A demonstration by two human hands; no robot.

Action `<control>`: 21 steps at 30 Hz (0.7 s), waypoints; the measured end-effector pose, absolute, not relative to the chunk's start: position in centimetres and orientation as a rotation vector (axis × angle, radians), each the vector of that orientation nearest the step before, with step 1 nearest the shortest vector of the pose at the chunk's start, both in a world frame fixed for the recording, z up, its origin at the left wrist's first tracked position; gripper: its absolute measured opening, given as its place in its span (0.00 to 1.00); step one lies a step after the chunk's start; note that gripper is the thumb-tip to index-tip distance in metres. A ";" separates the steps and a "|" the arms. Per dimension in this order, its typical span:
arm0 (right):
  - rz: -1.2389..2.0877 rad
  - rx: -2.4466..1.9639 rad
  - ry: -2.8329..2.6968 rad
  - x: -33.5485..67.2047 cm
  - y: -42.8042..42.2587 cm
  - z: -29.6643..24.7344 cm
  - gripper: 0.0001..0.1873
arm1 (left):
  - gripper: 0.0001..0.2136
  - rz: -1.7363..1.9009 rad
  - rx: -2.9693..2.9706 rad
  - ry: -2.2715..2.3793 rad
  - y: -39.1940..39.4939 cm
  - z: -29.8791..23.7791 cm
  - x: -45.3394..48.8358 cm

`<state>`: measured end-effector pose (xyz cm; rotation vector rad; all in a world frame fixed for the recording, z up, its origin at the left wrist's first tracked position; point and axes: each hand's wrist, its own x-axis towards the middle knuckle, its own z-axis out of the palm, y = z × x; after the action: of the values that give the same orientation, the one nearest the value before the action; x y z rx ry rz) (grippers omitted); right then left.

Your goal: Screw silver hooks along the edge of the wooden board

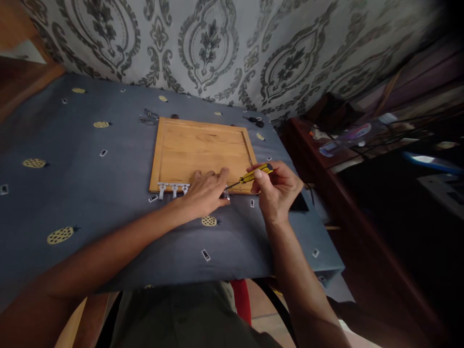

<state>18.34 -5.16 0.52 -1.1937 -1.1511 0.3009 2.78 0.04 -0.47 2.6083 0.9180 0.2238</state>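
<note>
A wooden framed board lies flat on a grey-blue cloth-covered table. A metal hook rail sits along the board's near edge. My left hand lies flat over the rail's right part, fingers pressed down on it and on the board. My right hand grips a yellow-and-black screwdriver, whose tip points left to the rail's right end beside my left fingertips.
Small metal parts and a dark object lie past the board near the patterned wall. To the right stands a dark wooden side table with a plastic bottle and clutter. A red stool part shows below the table's edge.
</note>
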 end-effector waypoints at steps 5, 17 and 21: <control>0.289 -1.208 -1.159 18.3 -5.0 0.5 0.14 | 0.26 0.257 2.610 0.914 0.1 -0.7 2.8; 0.121 -1.208 -1.177 18.1 -5.4 -0.6 0.17 | 0.25 0.228 2.591 0.911 0.1 -0.5 2.9; 0.070 -1.257 -1.193 18.1 -5.4 -0.7 0.18 | 0.24 0.257 2.596 0.907 0.1 -0.6 2.8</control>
<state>18.05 -5.44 -0.71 -1.2571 -1.1931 0.0696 2.82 0.07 -0.64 2.5958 0.9070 0.2570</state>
